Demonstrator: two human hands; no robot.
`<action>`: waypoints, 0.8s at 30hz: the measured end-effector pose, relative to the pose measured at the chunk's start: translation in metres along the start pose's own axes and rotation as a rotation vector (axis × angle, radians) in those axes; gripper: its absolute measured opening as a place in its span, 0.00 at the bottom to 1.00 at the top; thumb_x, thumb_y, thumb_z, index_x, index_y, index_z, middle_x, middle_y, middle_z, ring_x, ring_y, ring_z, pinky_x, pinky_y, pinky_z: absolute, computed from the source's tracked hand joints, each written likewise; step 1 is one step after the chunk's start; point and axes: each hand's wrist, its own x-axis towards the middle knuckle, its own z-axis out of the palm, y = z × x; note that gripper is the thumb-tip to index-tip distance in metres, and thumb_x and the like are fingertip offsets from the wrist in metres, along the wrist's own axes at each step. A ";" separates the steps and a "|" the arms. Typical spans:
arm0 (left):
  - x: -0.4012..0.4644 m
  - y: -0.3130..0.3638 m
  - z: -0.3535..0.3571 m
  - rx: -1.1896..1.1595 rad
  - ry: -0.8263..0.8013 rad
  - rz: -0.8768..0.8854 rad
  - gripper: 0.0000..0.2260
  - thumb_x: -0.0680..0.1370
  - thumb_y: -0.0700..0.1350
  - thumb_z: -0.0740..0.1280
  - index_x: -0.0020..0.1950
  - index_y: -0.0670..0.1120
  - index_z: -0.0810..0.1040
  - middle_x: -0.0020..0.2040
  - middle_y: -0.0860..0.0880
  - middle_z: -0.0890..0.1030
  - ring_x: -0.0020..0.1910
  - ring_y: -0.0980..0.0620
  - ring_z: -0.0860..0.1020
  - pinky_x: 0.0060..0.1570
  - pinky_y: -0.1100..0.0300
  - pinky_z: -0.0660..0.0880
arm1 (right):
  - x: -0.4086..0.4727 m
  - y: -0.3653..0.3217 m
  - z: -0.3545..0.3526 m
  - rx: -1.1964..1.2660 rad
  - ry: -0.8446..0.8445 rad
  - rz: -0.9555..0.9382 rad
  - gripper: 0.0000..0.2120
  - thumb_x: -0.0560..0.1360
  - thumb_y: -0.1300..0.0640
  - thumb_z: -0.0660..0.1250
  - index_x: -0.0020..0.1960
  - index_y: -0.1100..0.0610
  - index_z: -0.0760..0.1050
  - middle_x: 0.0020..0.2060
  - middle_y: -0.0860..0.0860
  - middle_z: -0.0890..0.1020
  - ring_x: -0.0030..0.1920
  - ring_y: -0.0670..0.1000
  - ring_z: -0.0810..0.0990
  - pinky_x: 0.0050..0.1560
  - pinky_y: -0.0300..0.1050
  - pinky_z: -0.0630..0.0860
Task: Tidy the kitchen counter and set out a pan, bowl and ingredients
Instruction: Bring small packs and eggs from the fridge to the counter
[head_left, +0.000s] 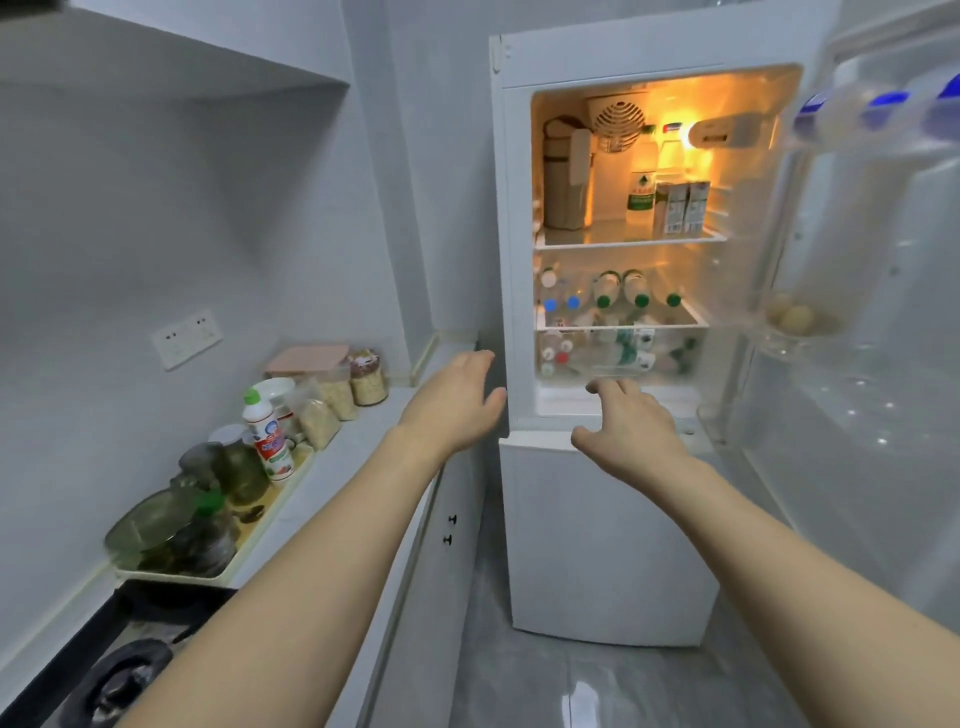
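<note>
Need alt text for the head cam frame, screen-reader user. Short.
Both bare hands, left hand and right hand, reach empty and open toward an open, lit fridge stocked with bottles and cartons. Eggs sit in the open door at right; a counter at left holds a tray of jars and bottles.

The fridge (608, 530) has a smooth, white, faintly glossy shell, and its open door (857, 312) is lined with clear glossy plastic. The floor tiles (519, 675) are grey and polished enough to mirror light, while the countertop (363, 457) looks pale and matt. The tray (260, 540) seems cream plastic, holding dark glass jars (239, 467), though blur makes that uncertain.
</note>
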 end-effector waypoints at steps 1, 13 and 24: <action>0.017 -0.003 -0.001 0.002 -0.003 0.020 0.23 0.82 0.50 0.58 0.76 0.44 0.61 0.75 0.45 0.65 0.72 0.47 0.66 0.66 0.55 0.65 | 0.014 0.001 -0.002 -0.002 0.022 0.018 0.28 0.74 0.49 0.63 0.72 0.54 0.63 0.69 0.53 0.68 0.66 0.58 0.68 0.64 0.51 0.66; 0.146 -0.007 0.010 -0.031 -0.013 0.161 0.23 0.82 0.52 0.58 0.75 0.47 0.63 0.74 0.47 0.67 0.68 0.46 0.70 0.62 0.54 0.68 | 0.114 0.013 -0.018 0.013 0.124 0.151 0.27 0.73 0.51 0.63 0.71 0.55 0.65 0.67 0.54 0.69 0.65 0.58 0.69 0.62 0.51 0.68; 0.261 0.040 0.064 -0.200 -0.102 0.397 0.17 0.80 0.48 0.60 0.68 0.46 0.71 0.65 0.45 0.75 0.60 0.47 0.74 0.53 0.58 0.69 | 0.181 0.079 -0.044 0.014 0.241 0.325 0.24 0.73 0.50 0.63 0.68 0.54 0.67 0.66 0.54 0.70 0.63 0.59 0.71 0.62 0.53 0.70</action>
